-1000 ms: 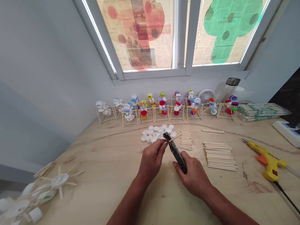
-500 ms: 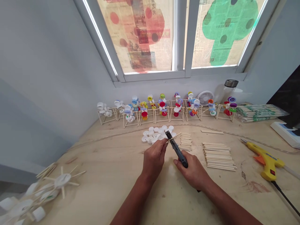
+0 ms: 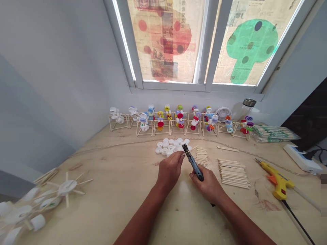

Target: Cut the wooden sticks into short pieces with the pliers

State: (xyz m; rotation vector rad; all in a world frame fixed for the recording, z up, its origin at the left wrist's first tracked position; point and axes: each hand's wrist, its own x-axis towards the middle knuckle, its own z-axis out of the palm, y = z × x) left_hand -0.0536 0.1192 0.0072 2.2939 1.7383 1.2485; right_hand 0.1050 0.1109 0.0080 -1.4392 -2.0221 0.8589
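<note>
My corner under the papered window

Daylight glows through newspaper sheets (image 3: pixel 163 41) pasted over both panes of the window (image 3: pixel 196 44), with a red cut-out shape (image 3: pixel 166 37) on the left pane and a green mushroom shape (image 3: pixel 250 44) with dark spots on the right. A white frame (image 3: pixel 209 44) divides the panes, and a pale grey wall (image 3: pixel 51 85) slopes down to my left. My plywood desk (image 3: pixel 102 183) runs beneath the sill (image 3: pixel 173 86), its pale grain marked with stains, and a dark gap (image 3: pixel 304 115) opens at the far right.

Head-worn view, looking forward and down at left hand (image 3: pixel 170 173), right hand (image 3: pixel 205 187).
</note>
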